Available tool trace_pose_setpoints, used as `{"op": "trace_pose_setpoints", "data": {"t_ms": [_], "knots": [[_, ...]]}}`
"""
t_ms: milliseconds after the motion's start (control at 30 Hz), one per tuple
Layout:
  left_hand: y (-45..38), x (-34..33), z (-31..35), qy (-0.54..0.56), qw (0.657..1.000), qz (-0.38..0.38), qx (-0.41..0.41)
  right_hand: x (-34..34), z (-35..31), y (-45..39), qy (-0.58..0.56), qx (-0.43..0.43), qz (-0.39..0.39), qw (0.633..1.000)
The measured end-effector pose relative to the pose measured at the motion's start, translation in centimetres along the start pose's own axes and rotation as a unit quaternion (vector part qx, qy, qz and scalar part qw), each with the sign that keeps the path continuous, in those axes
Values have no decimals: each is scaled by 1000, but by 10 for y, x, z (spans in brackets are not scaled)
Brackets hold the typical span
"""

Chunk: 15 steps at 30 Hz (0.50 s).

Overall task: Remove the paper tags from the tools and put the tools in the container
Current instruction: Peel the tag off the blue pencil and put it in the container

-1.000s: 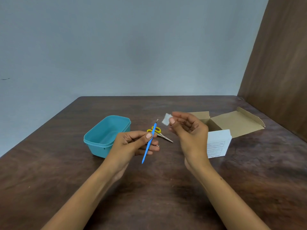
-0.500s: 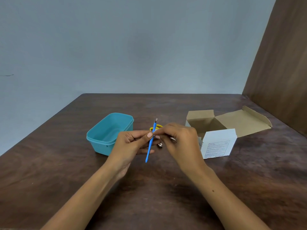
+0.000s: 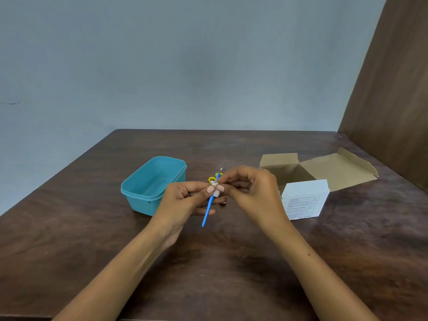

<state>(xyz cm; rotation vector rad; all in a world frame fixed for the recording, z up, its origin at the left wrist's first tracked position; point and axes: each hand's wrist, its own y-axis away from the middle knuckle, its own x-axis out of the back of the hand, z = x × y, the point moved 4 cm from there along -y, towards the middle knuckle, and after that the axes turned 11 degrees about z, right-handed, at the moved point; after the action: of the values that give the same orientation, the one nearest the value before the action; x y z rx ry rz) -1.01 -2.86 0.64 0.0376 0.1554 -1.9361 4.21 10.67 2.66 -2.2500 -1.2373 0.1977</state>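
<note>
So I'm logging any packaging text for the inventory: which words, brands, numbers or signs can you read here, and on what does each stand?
White box front: a framed panel of printed lines, with a heading line at its top; all too small and blurred to read.
Paper tag on the blue tool: no print visible.
Teal container, brown cardboard flaps, yellow-handled scissors: no text visible.
Nothing here can be quoted.
</note>
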Motion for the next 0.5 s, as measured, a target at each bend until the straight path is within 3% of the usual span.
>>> {"op": "trace_pose_setpoints", "data": {"t_ms": [100, 233, 500], "knots": [[-1, 1, 4, 7, 1000, 10, -9, 6, 0, -2, -50, -25, 55, 997], [1, 0, 14, 10, 1000, 22, -17, 13, -3, 0, 18, 43, 146, 988], [-9, 32, 63, -75, 993, 76, -43, 0, 0, 6, 125, 144, 114, 975]]}}
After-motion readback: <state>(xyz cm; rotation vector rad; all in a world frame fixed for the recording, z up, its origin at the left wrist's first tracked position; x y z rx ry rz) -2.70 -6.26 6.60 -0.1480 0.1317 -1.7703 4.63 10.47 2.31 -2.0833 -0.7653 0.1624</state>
